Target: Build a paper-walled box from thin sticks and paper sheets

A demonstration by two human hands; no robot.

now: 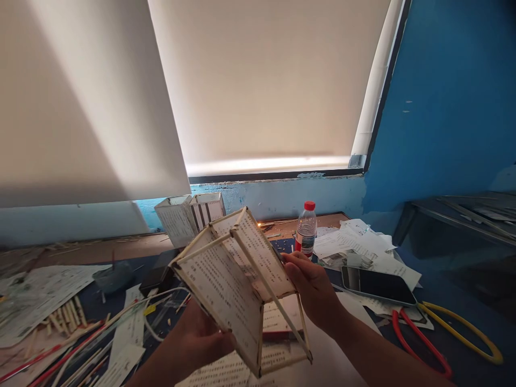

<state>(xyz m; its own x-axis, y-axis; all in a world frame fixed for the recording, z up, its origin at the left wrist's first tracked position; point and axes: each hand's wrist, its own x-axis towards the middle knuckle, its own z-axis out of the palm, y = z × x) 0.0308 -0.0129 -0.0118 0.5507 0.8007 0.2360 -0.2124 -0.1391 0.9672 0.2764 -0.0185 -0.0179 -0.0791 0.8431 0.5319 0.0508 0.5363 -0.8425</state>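
A wide beige roller blind point(270, 80) hung over the window, beside a blue-painted wall point(451, 107), and below them stretched a dark blue-topped table point(439, 282) strewn with materials. Above its near part, tilted to one side, a box-shaped frame of pale thin sticks with printed white paper panels point(226, 290) was held up between both hands. The left hand point(197, 328) was clamped on its lower left edge, thumb against the printed panel and the other fingers mostly hidden behind it. The right hand point(312, 285) was closed on its right-hand edge, thumb and fingers pinched together at the panel; whether they also gripped something small could not be told. The frame thus lay to the right of the left hand and to the left of the right hand, touching both. Loose printed white papers point(355, 244) were heaped beyond the right hand. Behind the frame stood a paper-panelled box point(176, 221) and a dark-striped paper box point(207, 212), side by side. A clear plastic bottle with a red cap point(307, 231) stood just beyond the right hand; a black-screened smartphone point(381, 286) lay to its right, near a red looped handle point(423, 337) and a yellow looped handle point(496, 356). Short pale wooden sticks point(68, 317) lay at left.
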